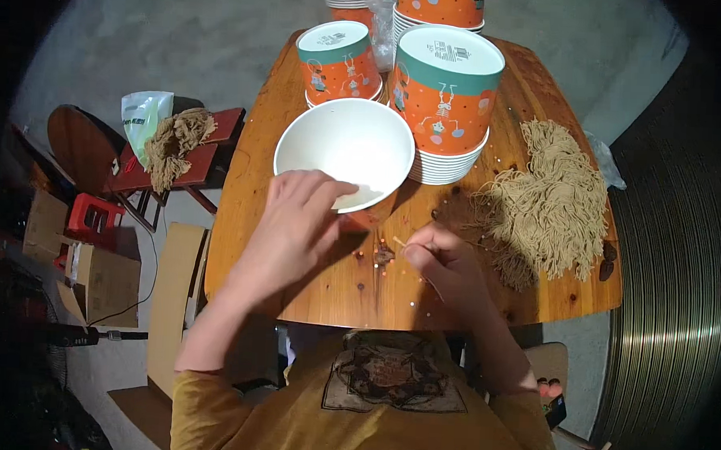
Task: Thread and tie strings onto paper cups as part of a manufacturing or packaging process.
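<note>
A paper bucket (344,140), white inside with an orange outside just showing, is tilted so its mouth faces me. My left hand (296,222) is closed on its near rim, with fingers reaching over the edge. To the right, my right hand (443,265) pinches a short end of tan cord (399,241) between thumb and forefinger, low over the wooden table (325,300). A large heap of tan cords (556,205) lies on the table beyond my right hand. Tiny pale and coloured bits are scattered near both hands.
Upside-down stacks of orange-and-green paper buckets (446,100) stand at the table's middle and far end, with a shorter stack (339,63) at left. More tan cord (179,145) hangs over a red bench (220,134). Cardboard boxes (108,282) sit on the floor at left.
</note>
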{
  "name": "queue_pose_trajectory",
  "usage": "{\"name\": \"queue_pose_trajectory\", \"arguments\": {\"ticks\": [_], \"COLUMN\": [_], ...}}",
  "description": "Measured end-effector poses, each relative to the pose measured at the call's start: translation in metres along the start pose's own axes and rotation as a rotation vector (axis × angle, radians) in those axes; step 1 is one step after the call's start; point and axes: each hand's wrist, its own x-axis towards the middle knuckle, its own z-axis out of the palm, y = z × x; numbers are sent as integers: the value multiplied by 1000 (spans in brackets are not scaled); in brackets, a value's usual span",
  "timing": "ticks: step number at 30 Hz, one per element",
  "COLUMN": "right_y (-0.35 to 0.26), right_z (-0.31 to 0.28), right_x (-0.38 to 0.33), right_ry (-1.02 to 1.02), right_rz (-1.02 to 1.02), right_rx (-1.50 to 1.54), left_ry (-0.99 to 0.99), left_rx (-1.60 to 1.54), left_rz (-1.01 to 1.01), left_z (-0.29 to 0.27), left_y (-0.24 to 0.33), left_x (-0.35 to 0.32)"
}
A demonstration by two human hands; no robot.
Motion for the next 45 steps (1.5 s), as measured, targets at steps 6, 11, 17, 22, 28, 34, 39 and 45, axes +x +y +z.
{"name": "queue_pose_trajectory", "arguments": {"ticks": [6, 11, 17, 22, 28, 34, 39, 45], "right_y": [3, 7, 4, 3, -7, -19, -24, -13], "right_z": [8, 17, 32, 32, 33, 33, 32, 24], "right_x": [14, 38, 62, 71, 74, 75, 70, 58], "right_ry": [113, 224, 201, 200, 279, 328, 316, 295], "right_rz": [26, -218, -210, -311, -602, -826, -829, -696], "right_rx": [77, -1, 107, -35, -219, -490, -506, -510], "left_ry": [-115, -133, -169, -263, -359, -387, -372, -382], "left_rx": [-624, -882, -1029, -1090, -1073, -995, -935, -893], "left_rz": [-334, -466, -546, -606, -575, -506, -487, -487], "left_z": [-18, -33, -37, -41, -40, -34, -31, -30], "left_y": [-16, -25, -42, -43, -34, -24, -19, -12], "left_x": [19, 27, 27, 37, 45, 47, 45, 48]}}
